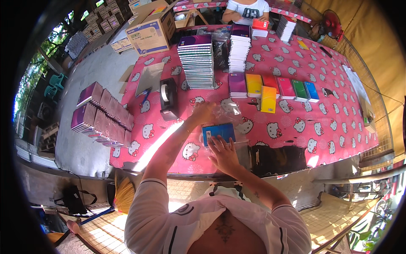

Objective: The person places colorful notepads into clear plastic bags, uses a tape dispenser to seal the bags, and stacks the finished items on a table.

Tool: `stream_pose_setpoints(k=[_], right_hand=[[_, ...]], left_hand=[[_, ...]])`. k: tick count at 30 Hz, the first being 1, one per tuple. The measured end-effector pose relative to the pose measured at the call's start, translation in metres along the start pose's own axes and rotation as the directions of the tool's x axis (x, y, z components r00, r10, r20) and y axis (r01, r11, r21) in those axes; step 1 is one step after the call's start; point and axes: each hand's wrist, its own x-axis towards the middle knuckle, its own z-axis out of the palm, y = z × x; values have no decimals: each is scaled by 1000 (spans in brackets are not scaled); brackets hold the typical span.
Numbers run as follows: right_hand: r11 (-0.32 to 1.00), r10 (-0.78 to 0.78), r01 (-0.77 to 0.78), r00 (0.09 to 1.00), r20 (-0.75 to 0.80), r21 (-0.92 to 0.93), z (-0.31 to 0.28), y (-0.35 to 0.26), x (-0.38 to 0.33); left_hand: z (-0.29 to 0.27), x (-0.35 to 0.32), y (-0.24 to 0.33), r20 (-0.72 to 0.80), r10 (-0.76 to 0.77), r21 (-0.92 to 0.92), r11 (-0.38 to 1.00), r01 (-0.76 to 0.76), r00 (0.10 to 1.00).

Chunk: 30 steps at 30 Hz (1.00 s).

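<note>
A small blue spiral notebook lies on the pink table cover near the front edge, with clear plastic around its right side. My right hand rests on its near part, fingers spread flat. Just beyond the notebook, my left hand has its fingers bunched together beside crumpled clear plastic; whether they grip the plastic is hidden. To the left of that hand stands a black tape dispenser. A row of notebooks in several colours, a pink one among them, lies farther right, with a yellow notebook in front.
Tall stacks of purple-covered notebooks rise at the back. Wrapped purple notebook bundles sit at the left edge. A cardboard box stands at the far left. Across the table, a person handles a red notebook. A dark patch marks the front edge.
</note>
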Motion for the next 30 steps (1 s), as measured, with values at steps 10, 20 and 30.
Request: stream_pose_setpoints(k=[10,20,30], right_hand=[[1000,-2,2,1000,-14,15,-5,-2,-1],[999,-32,32,999,-27,-22,1,3,1],[996,-86,86,996,16,-5,10,13,-3]], left_hand=[[-7,-6,11,-14,53,-124,991,-55,998],[-36,-67,51,-378,417,124,907,-402,826],[10,-116,104,-397,24,-136,987,-85,917]])
